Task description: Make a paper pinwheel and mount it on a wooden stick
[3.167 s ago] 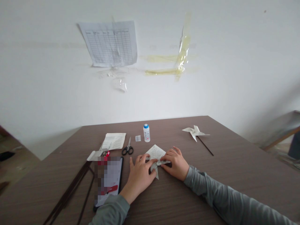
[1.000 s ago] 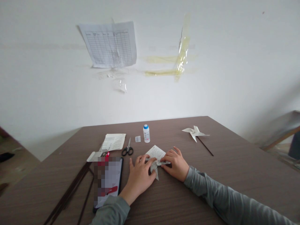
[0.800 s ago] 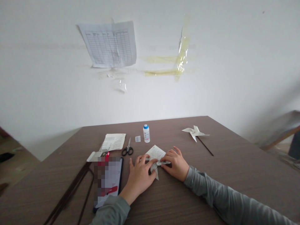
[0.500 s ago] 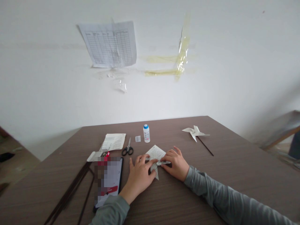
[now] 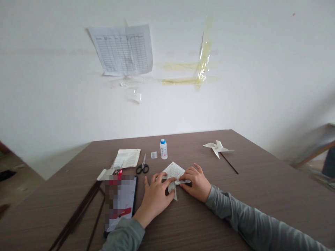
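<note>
A printed paper pinwheel [image 5: 173,170], partly folded, lies on the table between my hands. My left hand [image 5: 158,193] presses its fingers on the paper's left side and centre, with the thumb near the lower point. From the right, my right hand [image 5: 196,183] pinches a folded blade between thumb and fingers. One flat corner of the paper points away from me. The fingertips hide part of its centre. Beyond it stands a white glue bottle [image 5: 163,150] with a blue cap. Black-handled scissors [image 5: 142,166] lie to the left of the bottle.
A finished pinwheel [image 5: 217,148] on a dark stick lies at the back right. Left are a stack of printed paper [image 5: 127,158], a phone [image 5: 123,200] and several dark sticks [image 5: 78,212]. A small clear plastic piece [image 5: 154,155] sits beside the bottle. A wall [image 5: 178,115] borders the table's back.
</note>
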Demonstrator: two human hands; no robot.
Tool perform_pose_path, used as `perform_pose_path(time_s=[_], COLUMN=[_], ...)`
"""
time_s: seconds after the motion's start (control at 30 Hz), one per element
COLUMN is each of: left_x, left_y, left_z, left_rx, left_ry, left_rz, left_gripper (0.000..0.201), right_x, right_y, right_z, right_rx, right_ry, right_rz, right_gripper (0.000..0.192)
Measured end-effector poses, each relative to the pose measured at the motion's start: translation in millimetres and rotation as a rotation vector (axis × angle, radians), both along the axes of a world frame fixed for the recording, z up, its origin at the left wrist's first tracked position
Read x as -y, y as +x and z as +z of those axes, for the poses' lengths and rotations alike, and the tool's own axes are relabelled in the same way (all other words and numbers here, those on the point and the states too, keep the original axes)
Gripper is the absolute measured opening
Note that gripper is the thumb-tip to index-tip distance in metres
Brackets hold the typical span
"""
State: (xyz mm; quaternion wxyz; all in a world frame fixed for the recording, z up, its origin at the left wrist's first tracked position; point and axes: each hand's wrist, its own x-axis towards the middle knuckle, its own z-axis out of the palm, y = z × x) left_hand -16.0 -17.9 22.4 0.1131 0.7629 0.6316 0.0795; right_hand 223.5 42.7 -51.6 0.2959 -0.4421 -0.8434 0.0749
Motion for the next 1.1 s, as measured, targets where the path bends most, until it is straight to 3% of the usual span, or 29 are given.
perform_pose_path(time_s=[0.13, 0.4, 1.1], left_x=[-0.4, 0.3, -0.4], left_y=[-0.2, -0.4, -0.6], left_z=[-1.9, -3.1, -1.6], left_rx=[-0.007, -0.006, -0.008], left_ry=[0.020, 0.052, 0.060], left_rz=[0.008, -0.002, -0.007], left_gripper=[0.066, 0.052, 0.058], right_x=[-0.2, -0.5, -2.0], right_y=[0.1, 0.4, 1.2], right_z=[-1.0, -1.7, -7.1], right_rx=[0.004, -0.004, 0.000], right_ry=[-0.009, 0.028, 0.038], right_rz=[0.003, 0.005, 0.010], right_gripper=[0.017, 0.015, 0.016])
